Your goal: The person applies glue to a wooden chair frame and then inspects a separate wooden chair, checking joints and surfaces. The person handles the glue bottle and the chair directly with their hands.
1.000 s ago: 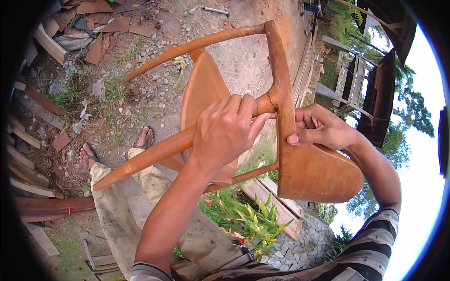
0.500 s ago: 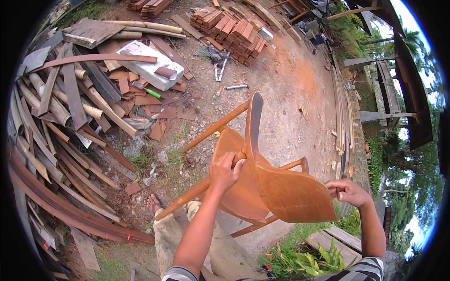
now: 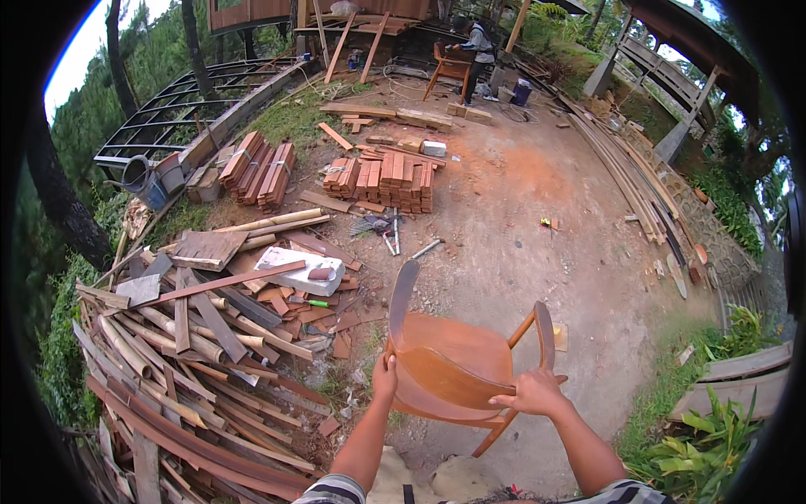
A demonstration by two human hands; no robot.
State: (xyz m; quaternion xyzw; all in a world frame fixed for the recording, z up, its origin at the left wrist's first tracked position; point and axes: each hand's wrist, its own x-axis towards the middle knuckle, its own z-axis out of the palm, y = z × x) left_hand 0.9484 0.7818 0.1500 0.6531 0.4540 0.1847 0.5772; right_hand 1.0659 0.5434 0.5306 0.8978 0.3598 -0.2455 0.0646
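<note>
In front of my legs is a brown wooden armchair (image 3: 462, 340), its curved backrest turned toward me and its seat beyond. My left hand (image 3: 384, 382) is closed around the left end of the backrest, just below the dark armrest. At the other end of the backrest, by the right armrest, my right hand (image 3: 537, 393) grips the top edge with its thumb on my side. A rear leg slants down below the right hand. Whether every leg touches the ground is hidden.
To the left lies a large heap of scrap boards and bamboo (image 3: 193, 336) with a white foam block (image 3: 294, 270). Stacked reddish wood strips (image 3: 390, 181) sit ahead. Far off, a person (image 3: 480, 50) stands at another chair (image 3: 449, 71). Long planks (image 3: 621, 172) line the right side.
The tilted chair has turned more upright, with its backrest toward me. My right hand has come onto the backrest in a firm grip. The view has lifted, showing more yard.
</note>
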